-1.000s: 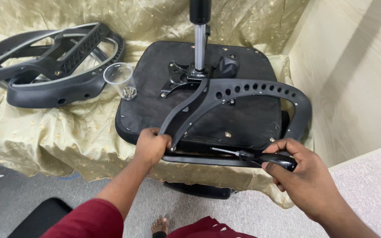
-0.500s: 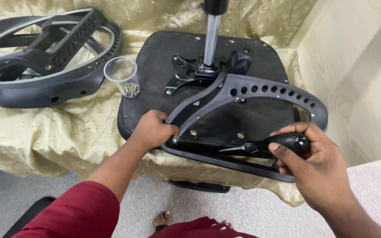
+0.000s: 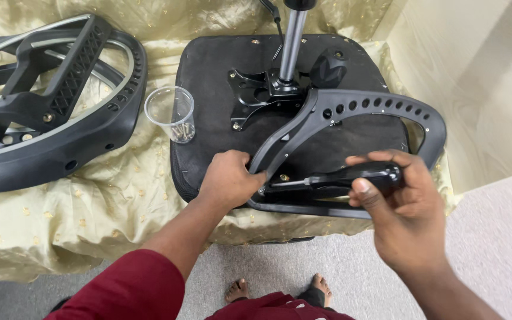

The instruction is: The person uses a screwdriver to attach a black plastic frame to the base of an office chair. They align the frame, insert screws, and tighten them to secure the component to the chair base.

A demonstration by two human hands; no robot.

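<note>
An upside-down black chair seat (image 3: 220, 89) lies on a gold cloth, its metal post (image 3: 291, 35) standing up from the centre plate. A black perforated armrest (image 3: 374, 104) rests on the seat's near right side. My left hand (image 3: 229, 178) grips the armrest's lower left strut. My right hand (image 3: 401, 207) holds a black-handled screwdriver (image 3: 333, 178), its shaft pointing left at a brass screw on the armrest's base, close to my left hand.
A clear plastic cup (image 3: 172, 112) with several screws stands left of the seat. A black chair back frame (image 3: 48, 101) lies at far left on the gold cloth (image 3: 120, 201). A cream wall (image 3: 481, 77) rises at right; grey floor and my bare feet (image 3: 280, 290) are below.
The view has drawn closer to the seat. My right hand has brought the screwdriver up and left, its tip now at the armrest base. My left hand keeps its hold on the strut.
</note>
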